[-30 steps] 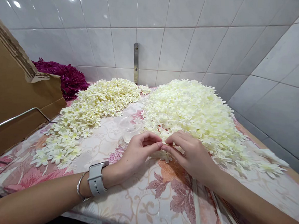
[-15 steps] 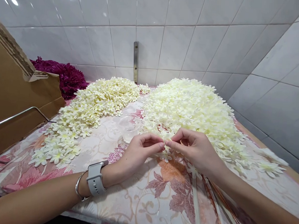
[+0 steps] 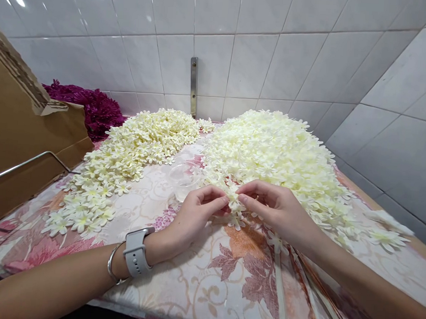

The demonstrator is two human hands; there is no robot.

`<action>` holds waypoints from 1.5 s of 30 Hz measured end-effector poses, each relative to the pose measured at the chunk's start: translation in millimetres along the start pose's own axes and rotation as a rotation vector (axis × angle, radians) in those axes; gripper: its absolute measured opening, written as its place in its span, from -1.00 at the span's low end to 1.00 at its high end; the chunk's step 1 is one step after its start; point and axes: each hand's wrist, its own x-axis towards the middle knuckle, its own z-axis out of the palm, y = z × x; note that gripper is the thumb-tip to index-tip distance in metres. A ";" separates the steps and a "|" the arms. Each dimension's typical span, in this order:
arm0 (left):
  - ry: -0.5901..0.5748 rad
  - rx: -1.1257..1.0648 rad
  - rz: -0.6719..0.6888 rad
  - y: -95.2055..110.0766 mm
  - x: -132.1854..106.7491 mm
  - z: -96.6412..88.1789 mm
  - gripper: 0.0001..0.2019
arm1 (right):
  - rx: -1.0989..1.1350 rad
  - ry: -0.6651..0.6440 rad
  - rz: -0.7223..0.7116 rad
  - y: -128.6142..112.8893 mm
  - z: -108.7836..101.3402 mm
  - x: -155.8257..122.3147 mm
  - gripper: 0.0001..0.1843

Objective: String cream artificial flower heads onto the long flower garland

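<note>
My left hand (image 3: 200,214), with a grey watch (image 3: 137,252) and a silver bangle on its wrist, pinches thumb against forefinger; whatever lies in that pinch is too small to make out. Facing it, my right hand (image 3: 275,209) has thumb and forefinger closed at the edge of a small white artificial flower (image 3: 234,203). Another flower (image 3: 236,221) hangs or lies just below the fingertips. Behind my right hand rises a large heap of pale white flowers (image 3: 267,148). To the left spreads a second heap of creamier flowers (image 3: 152,139).
A clear plastic cup (image 3: 183,189) stands between the heaps on the floral tablecloth (image 3: 205,284). At left are a cardboard box (image 3: 26,143), a metal rod (image 3: 21,167) and purple flowers (image 3: 89,108). Pale strips (image 3: 280,293) run down by my right forearm. Tiled walls (image 3: 215,58) enclose the back and right.
My fingertips, which met a moment ago, have drawn slightly apart, and a white flower now shows between them. Both forearms stay in nearly the same place.
</note>
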 end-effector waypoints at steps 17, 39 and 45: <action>-0.037 0.099 0.041 -2.7 0.6 -1.9 -0.91 | -0.188 0.094 -0.178 5.0 -1.6 0.0 -0.73; 0.020 0.120 0.057 2.0 0.2 0.4 -0.86 | 0.157 -0.029 0.048 1.3 -1.3 -0.5 -0.72; 0.074 0.106 0.031 1.7 2.9 1.5 -0.84 | 0.088 0.080 0.139 0.4 -6.0 3.0 -0.73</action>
